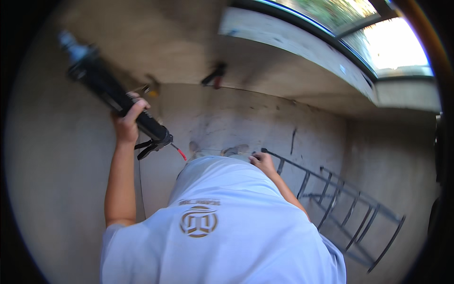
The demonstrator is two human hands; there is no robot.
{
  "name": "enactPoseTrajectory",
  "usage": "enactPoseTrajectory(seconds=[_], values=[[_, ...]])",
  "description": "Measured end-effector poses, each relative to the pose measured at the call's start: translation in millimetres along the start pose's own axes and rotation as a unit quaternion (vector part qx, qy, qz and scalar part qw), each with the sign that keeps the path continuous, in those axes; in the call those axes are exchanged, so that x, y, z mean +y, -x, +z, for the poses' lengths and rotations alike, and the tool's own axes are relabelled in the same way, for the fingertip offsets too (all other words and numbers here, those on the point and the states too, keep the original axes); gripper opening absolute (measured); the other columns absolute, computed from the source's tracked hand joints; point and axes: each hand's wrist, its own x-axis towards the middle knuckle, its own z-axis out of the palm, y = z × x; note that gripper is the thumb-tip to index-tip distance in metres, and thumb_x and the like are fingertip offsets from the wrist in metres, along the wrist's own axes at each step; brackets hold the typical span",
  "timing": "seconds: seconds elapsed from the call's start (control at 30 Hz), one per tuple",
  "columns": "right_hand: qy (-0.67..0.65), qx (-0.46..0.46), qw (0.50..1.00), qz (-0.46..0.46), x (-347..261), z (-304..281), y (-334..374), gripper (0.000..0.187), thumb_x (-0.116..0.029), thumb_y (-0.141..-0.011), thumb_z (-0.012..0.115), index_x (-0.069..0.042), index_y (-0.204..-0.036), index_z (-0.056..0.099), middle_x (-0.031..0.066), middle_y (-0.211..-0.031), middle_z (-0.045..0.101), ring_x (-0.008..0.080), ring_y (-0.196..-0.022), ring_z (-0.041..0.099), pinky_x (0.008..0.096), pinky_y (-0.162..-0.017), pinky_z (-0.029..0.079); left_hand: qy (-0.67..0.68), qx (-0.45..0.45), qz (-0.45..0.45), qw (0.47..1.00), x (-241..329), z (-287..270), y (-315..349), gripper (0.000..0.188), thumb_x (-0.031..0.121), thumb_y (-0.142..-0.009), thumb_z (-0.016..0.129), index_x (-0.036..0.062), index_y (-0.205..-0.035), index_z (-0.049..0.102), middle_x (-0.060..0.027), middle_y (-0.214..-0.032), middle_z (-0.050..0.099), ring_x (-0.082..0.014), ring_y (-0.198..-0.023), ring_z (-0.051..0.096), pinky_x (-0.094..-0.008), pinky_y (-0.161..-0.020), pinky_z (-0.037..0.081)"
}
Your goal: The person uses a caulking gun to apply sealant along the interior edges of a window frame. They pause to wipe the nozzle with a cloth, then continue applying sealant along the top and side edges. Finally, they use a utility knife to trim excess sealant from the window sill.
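Nearest the camera was a white shirt [208, 251] with a gold mark on its front, worn by the person. The left arm rose from the lower left, nearly straight up, bare below the sleeve. The left hand [126, 124] was raised, its fingers wrapped closely around the barrel of a black caulking gun [109, 91].

The caulking gun was held up at the person's left, clear of the floor. Its barrel was the one container noted; the contents could not be seen. The long axis ran diagonally, with the pale nozzle [72, 46] pointing to the upper left and the trigger handle [152, 147] at the lower right end, where a red-tipped rod [180, 153] stuck out toward the shirt.

The right arm was bent, with the right hand [265, 163] low at the person's side. Its fingers were curled; whether they had hold of anything could not be told. The near end of a dark metal ladder [333, 196] lay just beside that hand, contact undetermined.

Beyond were the person's grey shoes [235, 150] on a marked floor [246, 113]. Farther off were a blurred black-and-red item [215, 75], a small yellow item [152, 90] and a dark-framed window [392, 47].
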Motion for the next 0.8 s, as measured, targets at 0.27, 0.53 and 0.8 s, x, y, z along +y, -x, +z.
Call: enactPoseTrajectory(seconds=[0.27,0.53,0.8], values=[[-0.141,0.033,0.989,-0.011,76.4,-63.6,-10.8,0.05,-0.042,-0.102,0.058,0.001,-0.126,0.068,0.0228,-0.115,0.072,0.0322,-0.105,0.07,0.0394,-0.094,0.052,0.201,-0.159,-0.024,0.966,22.3,264.9,16.8,0.03,0.016,-0.087,0.062,0.0067,-0.115,0.058,-0.0129,-0.096,0.064,-0.028,-0.102,0.062,-0.0443,-0.104,0.047],[-0.146,0.149,0.978,-0.021,127.0,-160.6,15.8,0.079,-0.05,-0.089,0.073,-0.004,-0.149,0.049,0.0223,-0.138,0.056,0.0378,-0.126,0.057,0.0423,-0.105,0.046,0.332,-0.323,-0.08,0.882,15.9,451.0,80.9,0.034,0.017,-0.088,0.059,0.0051,-0.12,0.056,-0.0154,-0.102,0.065,-0.031,-0.105,0.062,-0.0501,-0.112,0.04],[-0.154,0.108,0.976,0.108,253.0,-114.7,11.5,0.07,-0.058,-0.095,0.059,-0.001,-0.137,0.06,0.0252,-0.134,0.063,0.0404,-0.124,0.061,0.0461,-0.103,0.048,0.249,-0.477,0.008,0.843,-20.4,569.0,31.1,0.036,0.014,-0.086,0.061,0.0074,-0.12,0.05,-0.0128,-0.098,0.062,-0.0268,-0.099,0.062,-0.0513,-0.108,0.044]])
